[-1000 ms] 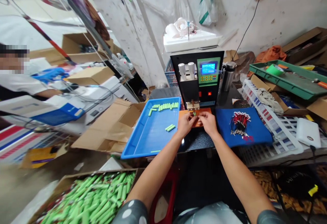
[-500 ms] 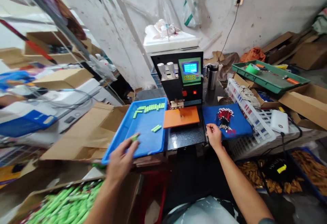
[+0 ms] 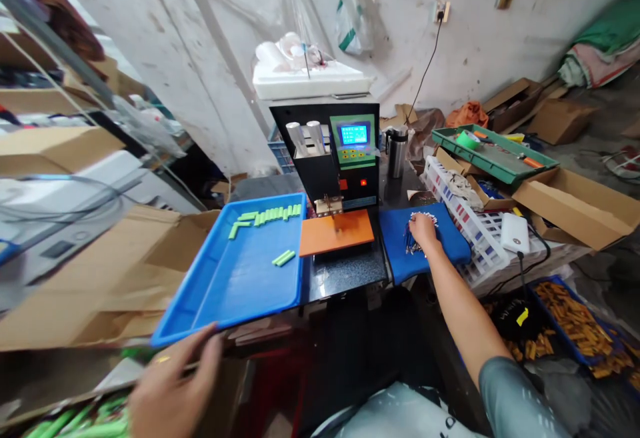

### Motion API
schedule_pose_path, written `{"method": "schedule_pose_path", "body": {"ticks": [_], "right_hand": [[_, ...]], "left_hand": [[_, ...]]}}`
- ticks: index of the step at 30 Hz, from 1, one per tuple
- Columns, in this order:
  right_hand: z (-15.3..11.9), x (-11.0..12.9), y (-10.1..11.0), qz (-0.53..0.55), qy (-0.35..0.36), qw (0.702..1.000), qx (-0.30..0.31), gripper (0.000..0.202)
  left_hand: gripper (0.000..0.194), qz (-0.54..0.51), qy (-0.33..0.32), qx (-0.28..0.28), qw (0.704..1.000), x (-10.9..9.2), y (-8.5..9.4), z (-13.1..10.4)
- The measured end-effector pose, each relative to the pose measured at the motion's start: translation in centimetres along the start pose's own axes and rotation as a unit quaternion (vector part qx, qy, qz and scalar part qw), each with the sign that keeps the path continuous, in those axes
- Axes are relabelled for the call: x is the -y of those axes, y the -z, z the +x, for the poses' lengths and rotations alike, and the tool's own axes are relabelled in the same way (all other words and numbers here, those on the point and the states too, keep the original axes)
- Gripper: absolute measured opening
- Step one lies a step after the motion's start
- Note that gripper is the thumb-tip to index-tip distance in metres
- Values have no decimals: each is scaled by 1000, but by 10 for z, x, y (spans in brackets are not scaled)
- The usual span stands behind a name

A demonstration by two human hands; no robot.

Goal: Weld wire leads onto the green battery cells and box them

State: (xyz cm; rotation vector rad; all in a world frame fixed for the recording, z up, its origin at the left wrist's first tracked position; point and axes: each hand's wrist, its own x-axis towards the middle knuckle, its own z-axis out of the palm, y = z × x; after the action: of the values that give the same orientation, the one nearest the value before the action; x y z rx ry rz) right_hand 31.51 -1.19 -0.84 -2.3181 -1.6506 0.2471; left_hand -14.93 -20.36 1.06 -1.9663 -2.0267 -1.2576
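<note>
My left hand point(image 3: 175, 378) is smeared by motion near the front corner of the blue tray point(image 3: 240, 271), above the box of green cylindrical cells point(image 3: 80, 425). Whether its fingers hold anything is hidden. Inside the tray lie a row of green cells point(image 3: 273, 216) and a small group of green cells point(image 3: 283, 258). My right hand point(image 3: 424, 230) reaches down into a bundle of thin wire leads point(image 3: 411, 241) on a blue cloth point(image 3: 450, 245). Its fingers are closed together on the leads, and the fingertips are partly hidden.
Behind the tray stands a black machine point(image 3: 325, 158) with a lit screen, an orange plate point(image 3: 337, 233) in front of it. A steel flask point(image 3: 397, 153), a white plastic basket point(image 3: 465, 218) and a green tray point(image 3: 493, 151) are to the right. Cardboard boxes point(image 3: 115, 265) crowd the left.
My left hand, earlier holding a green cell over the tray, has drawn back down and left. My right hand has moved from the cloth's edge onto the wire leads. The view has swung right.
</note>
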Motion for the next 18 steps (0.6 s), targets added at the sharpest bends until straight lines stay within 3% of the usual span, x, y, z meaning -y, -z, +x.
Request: {"method": "schedule_pose_path", "body": {"ticks": [4,7,12,18], "right_hand": [[11,17,-3,-33,-26,999,35,24],[17,23,-6,-41,-43,998,37,26],[24,20,-7,-41,-62,996,47,28],[23,20,-10,-37,-67,996,37,28]], "left_hand": [[22,-123,-97,116,981,-38,-57,-16],[23,-169,-120,170,963,-58,-81,-30],[21,-209,-112,195,952,-64,-101,-54],[19,-239,-105,230,937,-63,-111,-73]]}}
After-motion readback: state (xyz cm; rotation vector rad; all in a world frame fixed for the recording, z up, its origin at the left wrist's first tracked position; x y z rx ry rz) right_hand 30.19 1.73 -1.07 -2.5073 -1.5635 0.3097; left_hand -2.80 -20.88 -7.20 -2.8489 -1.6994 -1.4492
